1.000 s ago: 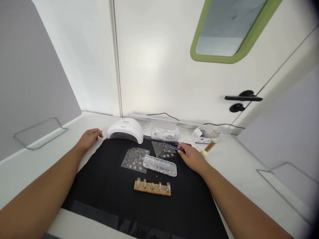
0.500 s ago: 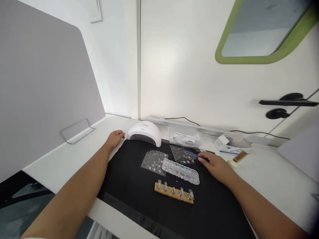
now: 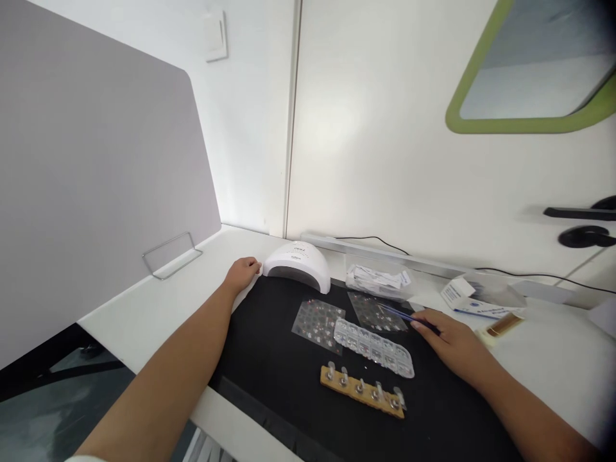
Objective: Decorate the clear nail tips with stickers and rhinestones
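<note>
Tweezers, slim and blue, [image 3: 400,314] are jutting from the pinching right hand [image 3: 448,339], right of the white domed lamp [image 3: 299,258]; the left hand [image 3: 242,274], grip unclear, is resting beside it.

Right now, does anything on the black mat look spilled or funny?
One white speck lies on the black mat, between the clear compartment case and the tan strip. It looks odd because it sits alone, outside the case; I can't tell what it is.

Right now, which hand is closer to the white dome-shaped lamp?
The left. The left hand is right beside the lamp's left end; whether they touch is unclear. The right hand is well off to the lamp's right, holding a thin blue tool.
</note>
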`<state>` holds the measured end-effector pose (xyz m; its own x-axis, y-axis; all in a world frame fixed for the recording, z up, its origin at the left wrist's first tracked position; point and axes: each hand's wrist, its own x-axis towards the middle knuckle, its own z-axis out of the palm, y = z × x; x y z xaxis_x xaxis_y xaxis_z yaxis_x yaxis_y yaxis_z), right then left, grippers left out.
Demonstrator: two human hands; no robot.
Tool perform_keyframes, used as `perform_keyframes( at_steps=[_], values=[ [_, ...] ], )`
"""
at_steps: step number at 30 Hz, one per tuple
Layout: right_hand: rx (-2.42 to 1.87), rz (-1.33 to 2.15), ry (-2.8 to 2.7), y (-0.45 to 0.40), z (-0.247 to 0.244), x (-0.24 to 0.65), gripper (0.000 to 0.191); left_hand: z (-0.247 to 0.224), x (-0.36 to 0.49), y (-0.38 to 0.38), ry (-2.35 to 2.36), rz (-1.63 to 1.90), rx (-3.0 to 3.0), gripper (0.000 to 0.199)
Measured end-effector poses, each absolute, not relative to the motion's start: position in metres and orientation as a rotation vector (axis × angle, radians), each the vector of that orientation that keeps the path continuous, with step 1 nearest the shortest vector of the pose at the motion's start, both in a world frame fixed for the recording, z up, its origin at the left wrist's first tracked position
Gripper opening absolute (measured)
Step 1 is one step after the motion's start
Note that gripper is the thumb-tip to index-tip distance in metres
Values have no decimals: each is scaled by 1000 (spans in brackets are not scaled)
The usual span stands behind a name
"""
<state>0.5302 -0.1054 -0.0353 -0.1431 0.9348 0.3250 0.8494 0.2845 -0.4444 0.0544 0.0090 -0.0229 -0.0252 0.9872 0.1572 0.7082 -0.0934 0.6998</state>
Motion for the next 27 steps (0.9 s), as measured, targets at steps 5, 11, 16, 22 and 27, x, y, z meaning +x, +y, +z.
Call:
perform_keyframes(
  at_steps=[5,11,16,22,27],
  values=[
    [-1559,225,-2012,-103,-37,532,32,-21,54,10,1687,932,1758,27],
    [-1515,150,-2045,-99,-40,537,28,-19,51,13,1528,965,1693,28],
    [-1480,108,-2108,-96,-39,536,38,-21,43,21,1436,955,1650,30],
    [-1454,71,-2117,-96,-41,539,37,-17,29,25,1428,893,1671,29],
    [-1448,-10,-2094,-85,-62,559,35,-22,34,32,1646,938,1746,31]
  ],
)
